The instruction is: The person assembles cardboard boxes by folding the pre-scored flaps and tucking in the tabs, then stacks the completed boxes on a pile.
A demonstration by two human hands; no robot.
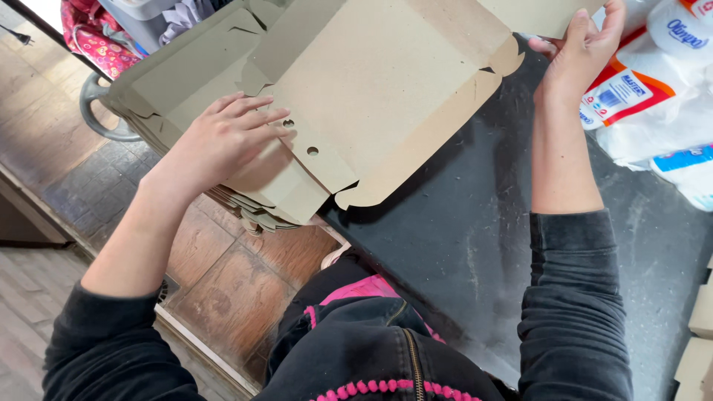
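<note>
Head view: a black counter (pixel 475 223) bears one end of a flat cardboard blank (pixel 379 82), its other end lying on a stack (pixel 186 74) of blanks. The left hand (pixel 223 137) presses flat, fingers spread; the right hand (pixel 583 48) pinches the far edge. White packs (pixel 653 96) sit beside; a grey bin (pixel 148 11) holds cloth.

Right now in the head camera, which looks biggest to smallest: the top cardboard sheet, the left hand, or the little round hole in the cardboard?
1. Top cardboard sheet, by far the largest.
2. Left hand, lying flat on the cardboard.
3. Round hole, tiny, just beside the fingertips.
</note>
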